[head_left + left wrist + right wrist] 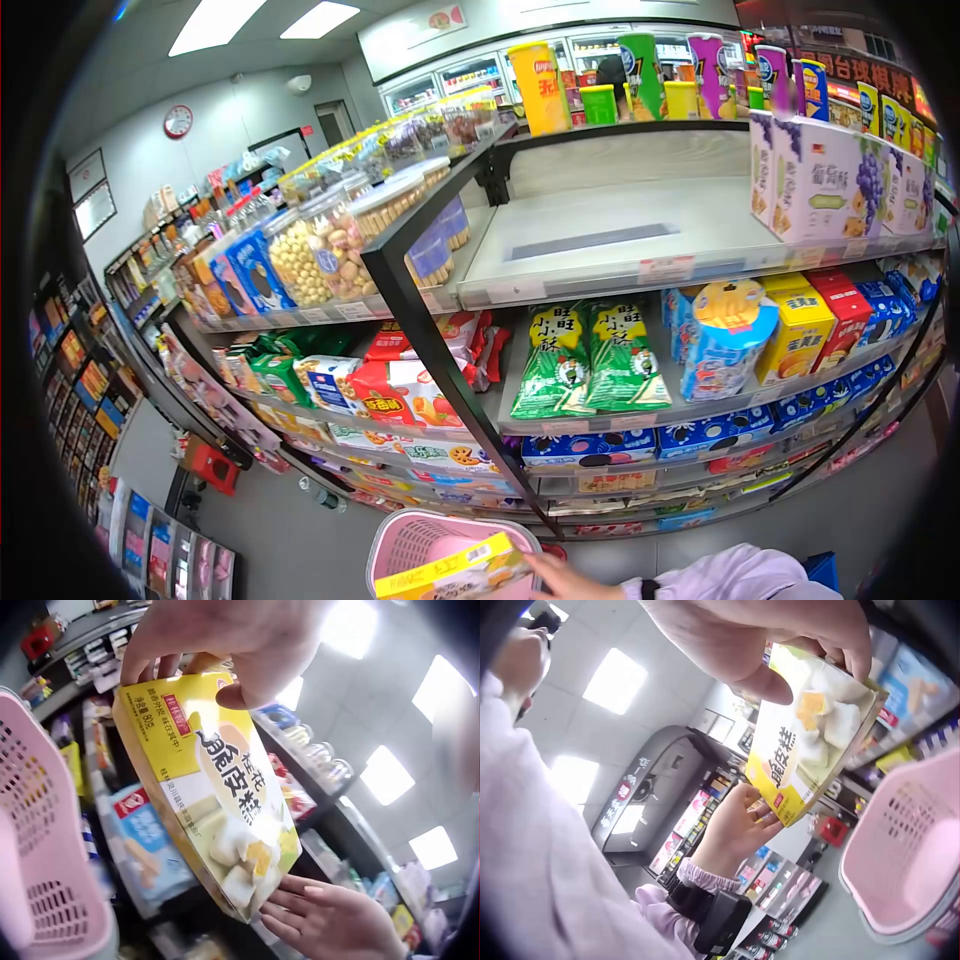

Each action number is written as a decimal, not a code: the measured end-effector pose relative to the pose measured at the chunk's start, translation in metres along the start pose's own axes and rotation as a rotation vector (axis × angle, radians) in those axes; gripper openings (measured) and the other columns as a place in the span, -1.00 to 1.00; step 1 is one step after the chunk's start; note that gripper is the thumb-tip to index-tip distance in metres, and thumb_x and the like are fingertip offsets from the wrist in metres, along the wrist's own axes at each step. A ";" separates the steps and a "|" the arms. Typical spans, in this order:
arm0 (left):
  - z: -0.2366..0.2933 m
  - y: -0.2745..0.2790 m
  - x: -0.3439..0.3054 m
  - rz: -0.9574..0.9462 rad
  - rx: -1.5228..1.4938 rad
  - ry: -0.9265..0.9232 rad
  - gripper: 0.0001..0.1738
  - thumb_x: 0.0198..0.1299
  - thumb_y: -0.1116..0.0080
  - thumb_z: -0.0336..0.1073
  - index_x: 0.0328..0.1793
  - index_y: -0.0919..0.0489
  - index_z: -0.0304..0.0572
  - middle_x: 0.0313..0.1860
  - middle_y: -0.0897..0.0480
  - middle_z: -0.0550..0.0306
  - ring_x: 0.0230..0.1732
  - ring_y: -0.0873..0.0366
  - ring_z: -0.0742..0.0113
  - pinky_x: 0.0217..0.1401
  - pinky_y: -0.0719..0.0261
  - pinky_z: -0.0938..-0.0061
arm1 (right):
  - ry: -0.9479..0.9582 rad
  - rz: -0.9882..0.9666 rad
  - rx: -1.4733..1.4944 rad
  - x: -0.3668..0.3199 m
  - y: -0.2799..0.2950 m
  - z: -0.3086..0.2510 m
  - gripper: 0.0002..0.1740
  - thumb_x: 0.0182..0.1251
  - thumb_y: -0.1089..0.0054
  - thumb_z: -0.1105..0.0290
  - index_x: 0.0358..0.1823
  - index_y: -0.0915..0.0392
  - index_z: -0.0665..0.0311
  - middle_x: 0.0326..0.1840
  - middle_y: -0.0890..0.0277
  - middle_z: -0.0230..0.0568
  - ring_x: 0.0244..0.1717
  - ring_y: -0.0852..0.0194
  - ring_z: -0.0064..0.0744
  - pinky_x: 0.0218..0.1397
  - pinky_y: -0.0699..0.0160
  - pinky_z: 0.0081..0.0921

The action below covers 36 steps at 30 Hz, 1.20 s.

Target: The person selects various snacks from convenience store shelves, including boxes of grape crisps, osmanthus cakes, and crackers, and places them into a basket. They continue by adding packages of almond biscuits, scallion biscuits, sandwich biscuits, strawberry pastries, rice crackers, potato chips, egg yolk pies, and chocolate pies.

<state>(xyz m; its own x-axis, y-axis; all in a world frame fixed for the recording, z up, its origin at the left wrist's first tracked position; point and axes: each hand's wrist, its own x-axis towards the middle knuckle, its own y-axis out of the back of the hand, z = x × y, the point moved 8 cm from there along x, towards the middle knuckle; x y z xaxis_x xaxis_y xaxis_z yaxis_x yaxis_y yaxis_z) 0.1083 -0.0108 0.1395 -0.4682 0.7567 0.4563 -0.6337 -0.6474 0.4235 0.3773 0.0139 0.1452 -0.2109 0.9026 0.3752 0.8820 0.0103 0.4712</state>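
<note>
Because the box (225,780) looks light and stiff (though crushable), edges suit holding: left hand (232,636) pinches one end; whether right hand (334,922) pinches, I cannot tell.

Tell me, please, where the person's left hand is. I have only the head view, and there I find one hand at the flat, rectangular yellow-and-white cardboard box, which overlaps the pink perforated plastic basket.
Observer: The left wrist view shows the left hand holding one end of the box, the end with the small red label.
Operator: Thank you. From my side, the box covers a part of the basket. Do they touch each other?
Observer: No. The right wrist view shows a clear gap between them.
</note>
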 end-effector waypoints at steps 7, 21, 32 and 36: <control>0.190 -0.040 0.022 -0.181 -0.597 -0.314 -0.10 -0.02 0.14 -0.53 0.48 0.26 -0.32 0.43 0.01 -0.21 0.43 -0.04 -0.06 0.45 0.04 0.13 | 0.250 0.245 -0.211 0.019 0.203 -0.114 -0.19 0.07 -0.17 0.46 0.33 0.01 0.55 0.34 -0.06 0.23 0.33 -0.08 0.13 0.37 -0.07 -0.24; 0.437 -0.188 0.164 -0.380 -0.718 -0.600 -0.10 0.00 0.01 -0.40 0.43 0.19 -0.53 0.36 -0.05 -0.41 0.39 -0.05 -0.13 0.39 -0.07 0.35 | 0.278 0.660 -0.336 0.121 0.398 -0.136 -0.36 0.13 -0.10 0.41 0.24 -0.18 0.51 0.11 -0.35 0.19 0.15 -0.34 0.02 0.21 -0.29 -0.31; 0.425 -0.227 0.192 -0.451 -0.475 -0.535 -0.12 0.01 -0.02 -0.28 0.39 0.10 -0.62 0.32 -0.14 -0.51 0.37 -0.12 -0.20 0.37 -0.14 0.34 | 0.131 0.595 -0.326 0.136 0.397 -0.112 -0.40 0.17 -0.11 0.35 0.21 -0.23 0.52 0.06 -0.41 0.20 0.07 -0.42 -0.04 0.13 -0.38 -0.31; 0.437 -0.217 0.183 -0.635 -0.537 -0.526 -0.18 0.03 -0.01 -0.28 0.35 0.01 -0.63 0.30 -0.17 -0.49 0.36 -0.13 -0.23 0.40 -0.11 0.34 | 0.139 0.603 -0.479 0.130 0.402 -0.114 -0.41 0.18 -0.12 0.32 0.19 -0.26 0.50 0.10 -0.39 0.22 0.10 -0.39 0.00 0.16 -0.35 -0.31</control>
<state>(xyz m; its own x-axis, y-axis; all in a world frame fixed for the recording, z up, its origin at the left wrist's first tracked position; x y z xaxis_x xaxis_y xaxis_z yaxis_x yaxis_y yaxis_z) 0.4296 0.2283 0.4728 0.3076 0.7285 0.6122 -0.9293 0.0917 0.3578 0.6568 0.0863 0.4744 0.1679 0.6306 0.7577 0.5901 -0.6800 0.4352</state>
